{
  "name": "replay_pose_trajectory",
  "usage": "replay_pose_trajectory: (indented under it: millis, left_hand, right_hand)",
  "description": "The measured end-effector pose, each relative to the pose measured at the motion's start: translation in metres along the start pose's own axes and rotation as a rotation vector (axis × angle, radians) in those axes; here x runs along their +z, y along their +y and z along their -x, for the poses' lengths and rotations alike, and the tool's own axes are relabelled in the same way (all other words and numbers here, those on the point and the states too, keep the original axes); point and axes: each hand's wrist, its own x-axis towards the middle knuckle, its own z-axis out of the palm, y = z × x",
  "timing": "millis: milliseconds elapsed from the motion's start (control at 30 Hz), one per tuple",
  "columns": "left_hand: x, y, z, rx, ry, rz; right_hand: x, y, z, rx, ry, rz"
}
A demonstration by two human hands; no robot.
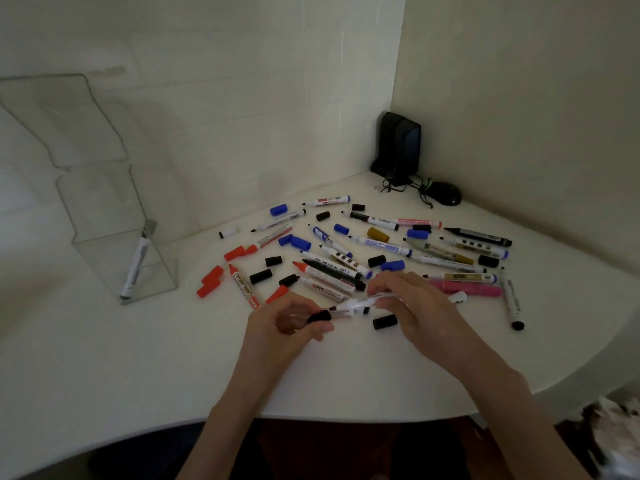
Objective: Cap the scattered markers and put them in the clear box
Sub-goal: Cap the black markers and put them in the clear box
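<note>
Fingers (311, 329) of the left hand (284, 327) are pinched on a black cap (319, 317); the right hand (412, 303) has its fingers wrapped round the barrel of a white marker (353, 304), tip pointing at the cap. Cap and tip look just apart, maybe touching; can't tell if it's started on.

Both are held just above the worktop (138, 358), at the near edge of the scattered pile. Clear box (104, 209) stands well apart to the left by the wall, one capped marker (135, 265) already leaning inside.

Handling, my read:
- Marker is light, stiff plastic, smooth barrel. Likely a bit slick, so grip mid-barrel or toward the tip end so it doesn't tilt when the cap is pushed.
- Cap is small and hard. Hold it by the sides, open end clear, and keep fingertips off the mouth.
- Needs a straight axial push; off-axis it will probably jam or smear ink.
- Nothing fragile except the felt tip.

Many markers in the pile are still uncapped, with loose red caps (211, 280), blue caps (294, 241) and black ones scattered among them. Task looks early.
</note>
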Motion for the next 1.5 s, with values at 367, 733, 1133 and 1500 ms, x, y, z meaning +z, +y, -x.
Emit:
replay_pose_trajectory:
  millis: [367, 733, 1133, 1500]
  left_hand:
    - [-0.001, -0.002, 0.001, 0.123, 0.024, -0.184]
    - [-0.001, -0.008, -0.001, 0.113, 0.09, -0.136]
    - [0.0, 0.035, -0.023, -0.575, 0.01, 0.81]
    - [-0.005, 0.021, -0.025, -0.501, 0.019, 0.699]
  right_hand:
    - [0.008, -0.005, 0.0, -0.069, 0.041, 0.086]
    - [0.029, -0.01, 0.004, -0.072, 0.012, -0.025]
    - [0.048, -0.044, 0.007, -0.177, 0.097, -0.212]
    - [0.078, -0.049, -0.001, -0.201, 0.205, -0.121]
